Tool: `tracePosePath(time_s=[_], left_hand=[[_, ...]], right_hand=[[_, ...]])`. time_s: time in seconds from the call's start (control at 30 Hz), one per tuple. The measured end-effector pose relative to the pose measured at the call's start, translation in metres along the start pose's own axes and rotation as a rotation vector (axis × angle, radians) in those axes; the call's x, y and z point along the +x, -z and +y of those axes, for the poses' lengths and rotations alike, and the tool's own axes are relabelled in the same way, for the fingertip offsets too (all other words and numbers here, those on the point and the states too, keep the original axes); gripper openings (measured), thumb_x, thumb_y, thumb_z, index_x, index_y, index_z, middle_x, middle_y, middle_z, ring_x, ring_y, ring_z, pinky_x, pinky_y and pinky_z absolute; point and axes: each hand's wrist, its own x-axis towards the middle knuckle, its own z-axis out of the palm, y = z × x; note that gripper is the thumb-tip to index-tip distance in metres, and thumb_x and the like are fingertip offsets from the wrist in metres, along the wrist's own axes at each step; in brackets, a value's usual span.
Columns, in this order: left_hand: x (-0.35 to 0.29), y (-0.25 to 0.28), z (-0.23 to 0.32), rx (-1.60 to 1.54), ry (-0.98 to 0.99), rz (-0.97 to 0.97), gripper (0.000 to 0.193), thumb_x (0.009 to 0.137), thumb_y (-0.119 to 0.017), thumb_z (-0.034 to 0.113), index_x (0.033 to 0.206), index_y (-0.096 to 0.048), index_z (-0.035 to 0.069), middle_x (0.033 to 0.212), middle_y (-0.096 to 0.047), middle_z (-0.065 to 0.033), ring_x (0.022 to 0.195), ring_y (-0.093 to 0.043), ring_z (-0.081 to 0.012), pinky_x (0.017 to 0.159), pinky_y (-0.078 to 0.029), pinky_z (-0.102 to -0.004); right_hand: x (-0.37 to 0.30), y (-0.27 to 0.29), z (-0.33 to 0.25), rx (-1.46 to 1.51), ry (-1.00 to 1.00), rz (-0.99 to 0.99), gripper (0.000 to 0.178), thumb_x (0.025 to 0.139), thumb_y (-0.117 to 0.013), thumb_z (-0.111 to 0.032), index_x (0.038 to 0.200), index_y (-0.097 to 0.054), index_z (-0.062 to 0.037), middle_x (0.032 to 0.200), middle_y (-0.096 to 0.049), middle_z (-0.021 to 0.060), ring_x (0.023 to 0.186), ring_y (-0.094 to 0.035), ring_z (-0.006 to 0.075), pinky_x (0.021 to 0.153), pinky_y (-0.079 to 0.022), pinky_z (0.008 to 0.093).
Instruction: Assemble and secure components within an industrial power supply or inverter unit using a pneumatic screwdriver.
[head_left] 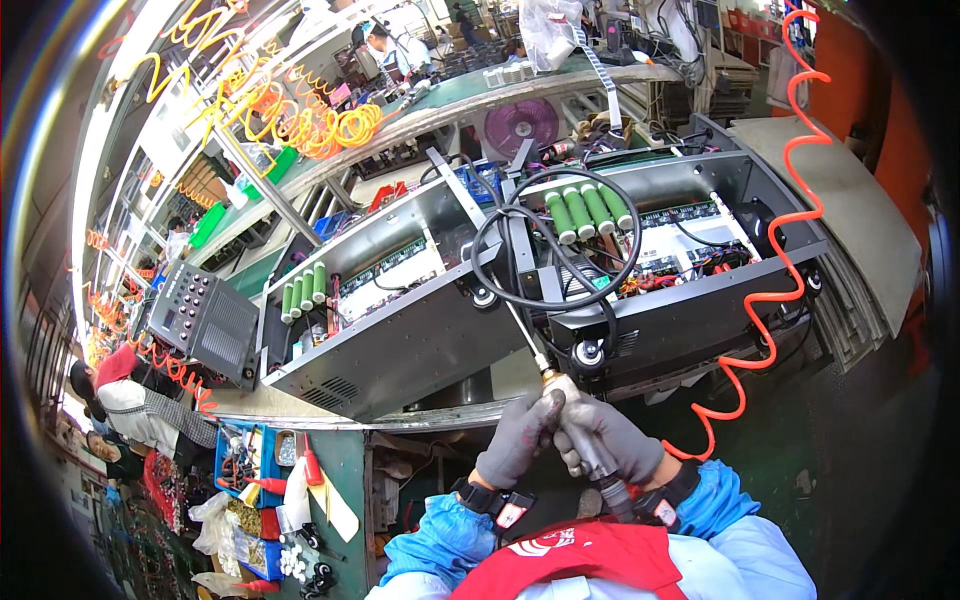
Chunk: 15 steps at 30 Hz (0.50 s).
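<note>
Both my hands wear grey gloves and grip a pneumatic screwdriver (572, 415) close to my chest. My left hand (517, 438) wraps its front end near the brass collar. My right hand (612, 438) grasps the grey body lower down. The long thin bit (524, 335) points up toward the front edge of an open metal chassis (690, 318), beside a small round caster (587, 353). An orange coiled air hose (790, 230) runs from the tool up the right side. A second open chassis (400, 350) lies to the left.
Green cylindrical resistors (588, 210), circuit boards and a looped black cable (560, 300) fill the chassis. A grey control panel (205, 318) stands at the left. A blue parts tray (250, 470) and bottles sit lower left. Another person (130, 400) works at far left. Yellow coiled hoses (300, 110) hang above.
</note>
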Motion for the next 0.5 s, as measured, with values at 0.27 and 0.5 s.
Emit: tracePosePath(time_s=[0.27,0.5], left_hand=[[-0.006,-0.005,0.009,0.063,0.020,0.014,0.044,0.095,-0.056,0.046,0.103,-0.063,0.003,0.075,-0.053,0.0048,0.061,-0.042,-0.0038,0.052,-0.030,-0.0212],[-0.005,-0.007,0.012,0.021,0.000,0.051,0.035,0.094,-0.056,0.038,0.090,-0.062,0.004,0.072,-0.053,0.0017,0.058,-0.045,-0.0051,0.048,-0.033,-0.0228]], right_hand=[[0.015,0.026,0.025,0.691,-0.084,-0.458,0.037,0.100,-0.045,-0.044,0.113,-0.054,-0.0107,0.082,-0.062,0.0090,0.066,-0.061,0.0235,0.057,-0.053,0.0370],[-0.005,0.006,-0.005,0.175,-0.027,-0.091,0.028,0.100,-0.049,-0.036,0.109,-0.053,-0.0101,0.078,-0.060,0.0053,0.060,-0.060,0.0153,0.053,-0.053,0.0302]])
